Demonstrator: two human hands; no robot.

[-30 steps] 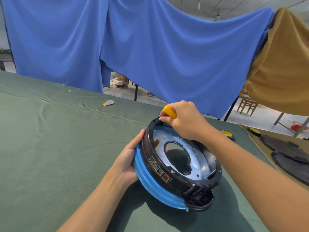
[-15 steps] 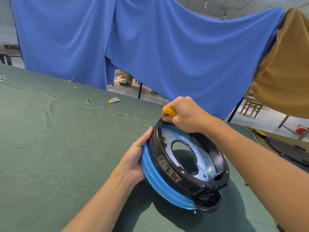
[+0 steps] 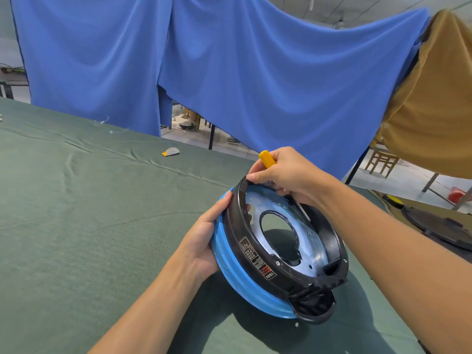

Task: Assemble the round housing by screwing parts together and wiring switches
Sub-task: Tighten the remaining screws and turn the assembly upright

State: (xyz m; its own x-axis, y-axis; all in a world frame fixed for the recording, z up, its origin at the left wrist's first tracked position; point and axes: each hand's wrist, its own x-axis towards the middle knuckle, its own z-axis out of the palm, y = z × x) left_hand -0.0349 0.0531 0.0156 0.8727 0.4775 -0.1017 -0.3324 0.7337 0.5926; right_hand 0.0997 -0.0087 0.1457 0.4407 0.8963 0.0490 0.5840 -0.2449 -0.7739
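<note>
We tilt the round housing (image 3: 278,251) on the green tabletop (image 3: 76,226); it looks rigid, light, a little slippery. Our left hand (image 3: 204,241) has its fingers closed on the blue rim, the best hold. Our right hand (image 3: 286,172) is wrapped around the yellow screwdriver (image 3: 267,158).

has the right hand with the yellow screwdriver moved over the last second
Yes. The right hand has tipped the screwdriver more upright; its shaft now angles down inside the housing rim.
</note>
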